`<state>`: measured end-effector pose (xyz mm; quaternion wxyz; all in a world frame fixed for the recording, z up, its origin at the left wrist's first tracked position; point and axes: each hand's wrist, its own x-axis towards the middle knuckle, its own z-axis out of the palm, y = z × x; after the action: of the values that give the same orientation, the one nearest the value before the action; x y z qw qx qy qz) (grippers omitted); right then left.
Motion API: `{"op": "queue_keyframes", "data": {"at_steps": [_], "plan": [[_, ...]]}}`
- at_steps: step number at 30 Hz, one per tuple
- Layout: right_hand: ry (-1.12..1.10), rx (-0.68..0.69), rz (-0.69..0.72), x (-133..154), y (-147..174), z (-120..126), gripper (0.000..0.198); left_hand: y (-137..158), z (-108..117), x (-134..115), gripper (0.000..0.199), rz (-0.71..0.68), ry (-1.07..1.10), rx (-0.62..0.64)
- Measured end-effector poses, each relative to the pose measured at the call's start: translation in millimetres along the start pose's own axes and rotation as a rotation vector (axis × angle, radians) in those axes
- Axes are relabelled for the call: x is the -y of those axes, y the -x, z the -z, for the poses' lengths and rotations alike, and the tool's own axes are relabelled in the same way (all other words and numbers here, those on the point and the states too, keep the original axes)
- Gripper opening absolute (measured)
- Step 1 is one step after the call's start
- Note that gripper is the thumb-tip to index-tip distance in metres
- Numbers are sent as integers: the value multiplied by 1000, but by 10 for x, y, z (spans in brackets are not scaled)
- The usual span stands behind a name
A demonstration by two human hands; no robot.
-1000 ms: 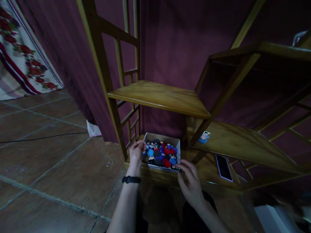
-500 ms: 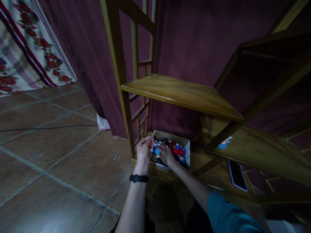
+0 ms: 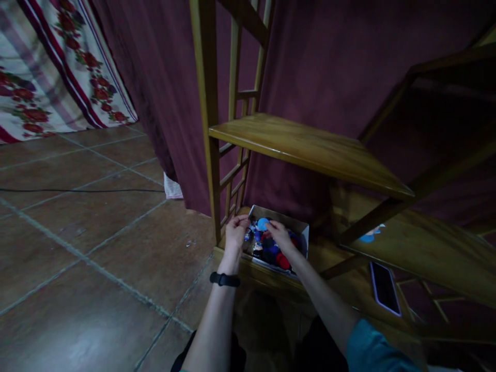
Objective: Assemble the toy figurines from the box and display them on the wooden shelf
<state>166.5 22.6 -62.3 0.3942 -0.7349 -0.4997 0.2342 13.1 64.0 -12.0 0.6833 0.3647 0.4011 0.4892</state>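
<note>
In the head view, the blue disc is over the far left part of the box, between the two hands. It lies directly to the left of the right hand, whose fingertips touch its right edge and seem to pinch it. The disc is round, so I see no long axis in it; the box has its long side from left to right, with the right end a little nearer. The left hand is farther from the disc, with a small gap. It is at the left wall of the box, fingers bent to the right; whether it grasps something I cannot tell. The right forearm comes from the near right, inclined over the small figures.
</note>
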Motion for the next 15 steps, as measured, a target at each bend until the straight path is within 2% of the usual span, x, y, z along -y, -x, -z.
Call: {"op": "queue_keyframes", "data": {"at_steps": [5, 8, 10, 12, 15], "plan": [[-438, 167, 22, 267, 32, -16, 29, 43, -98, 59, 23, 37, -64, 125], [-468, 166, 5, 326, 51, -10, 33, 26, -75, 52, 20, -16, -49, 57], [-371, 118, 36, 269, 84, 19, 32, 4, -27, 24, 19, -43, -22, -36], [-151, 93, 122, 158, 143, 55, 25, -11, 25, -10, 20, -48, 20, -108], [198, 180, 222, -13, 266, 80, 21, -13, 77, -54, 21, -43, 65, -144]]}}
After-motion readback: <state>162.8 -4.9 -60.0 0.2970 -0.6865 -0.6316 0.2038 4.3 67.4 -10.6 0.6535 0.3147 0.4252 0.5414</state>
